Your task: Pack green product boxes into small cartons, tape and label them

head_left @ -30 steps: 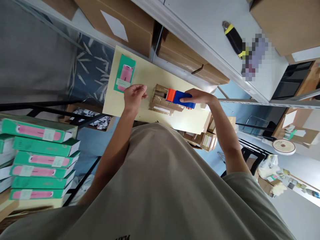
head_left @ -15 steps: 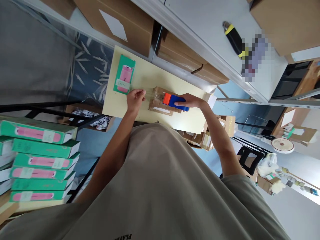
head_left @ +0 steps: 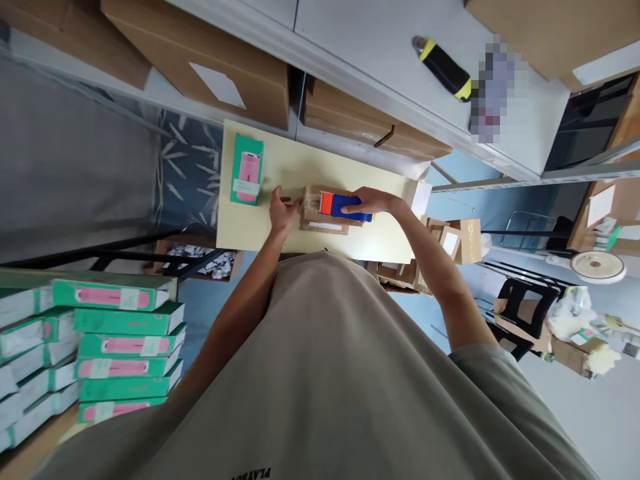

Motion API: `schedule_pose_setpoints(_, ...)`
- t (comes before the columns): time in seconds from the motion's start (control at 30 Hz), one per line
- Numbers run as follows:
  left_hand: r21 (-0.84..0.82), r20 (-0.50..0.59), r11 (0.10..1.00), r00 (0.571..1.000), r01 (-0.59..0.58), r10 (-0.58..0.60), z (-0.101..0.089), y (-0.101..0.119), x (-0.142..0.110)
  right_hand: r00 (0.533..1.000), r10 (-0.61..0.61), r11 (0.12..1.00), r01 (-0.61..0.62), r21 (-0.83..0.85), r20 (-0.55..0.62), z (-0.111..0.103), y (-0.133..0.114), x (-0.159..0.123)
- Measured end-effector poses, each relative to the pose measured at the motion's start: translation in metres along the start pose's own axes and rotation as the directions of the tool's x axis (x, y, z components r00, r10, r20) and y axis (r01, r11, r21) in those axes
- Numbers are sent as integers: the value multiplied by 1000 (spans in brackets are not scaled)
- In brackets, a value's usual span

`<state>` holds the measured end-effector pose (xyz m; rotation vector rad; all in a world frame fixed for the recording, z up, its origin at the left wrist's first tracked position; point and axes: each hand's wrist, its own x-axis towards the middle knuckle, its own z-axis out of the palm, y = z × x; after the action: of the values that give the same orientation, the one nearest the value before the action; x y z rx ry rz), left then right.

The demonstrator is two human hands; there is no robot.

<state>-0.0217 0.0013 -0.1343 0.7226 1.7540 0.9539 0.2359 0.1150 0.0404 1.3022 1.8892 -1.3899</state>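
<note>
A small brown cardboard box (head_left: 325, 228) lies on the pale yellow tabletop in front of me. My right hand (head_left: 371, 202) is wrapped round a blue tape dispenser (head_left: 345, 204) with an orange front end, held on or just over the box's top. Clear tape shows at the box's left part. At that left end is my left hand (head_left: 284, 212), its fingers apart and its thumb at the box's edge; whether it presses there I cannot tell. Further left, a green box (head_left: 247, 169) with a pink device pictured on it lies flat on the table.
Stacked green boxes (head_left: 125, 347) stand at lower left. Under the table's left end sits an open carton (head_left: 200, 260) of crumpled paper. Large cartons (head_left: 350, 113) line the table's back, beneath a shelf holding a black-and-yellow cutter (head_left: 445, 69). More cartons (head_left: 450, 240) are at right.
My left hand has moved right to the box's end, and its pinched fingers have spread. The tape stretched from box to hand no longer shows. My right hand keeps the dispenser. The view has shifted.
</note>
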Motion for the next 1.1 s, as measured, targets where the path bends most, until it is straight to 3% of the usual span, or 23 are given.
schedule_pose_setpoints(0.07,56,-17,997,999,-50,51,-4,7,-3,1000,1,1000,-1,9,0,1,1,0)
schedule_pose_setpoints(0.13,83,41,992,995,-92,89,-4,15,-8,1000,-3,999,2,40,3,3,2,1)
schedule_pose_setpoints(0.33,202,64,977,996,-69,57,1,31,-24,995,-21,973,-3,229,101,8,3,9)
schedule_pose_setpoints(0.43,261,55,963,997,-75,62,1,34,-29,994,34,966,-59,251,102,8,18,8)
schedule_pose_setpoints(0.53,279,35,956,996,-92,85,2,35,-31,993,81,952,-102,290,84,4,57,-10)
schedule_pose_setpoints(0.73,298,-14,951,996,-80,88,7,32,-29,992,76,925,-31,379,-105,-11,162,-88)
schedule_pose_setpoints(0.83,299,-17,952,997,-70,79,10,32,-28,988,129,940,-94,327,-85,-9,185,-107)
schedule_pose_setpoints(0.93,317,-27,945,996,-75,88,12,31,-28,975,219,920,-194,342,-35,2,182,-101)
schedule_pose_setpoints(1.1,363,-44,929,995,-70,92,12,29,-28,919,381,895,-395,207,103,31,145,-70)
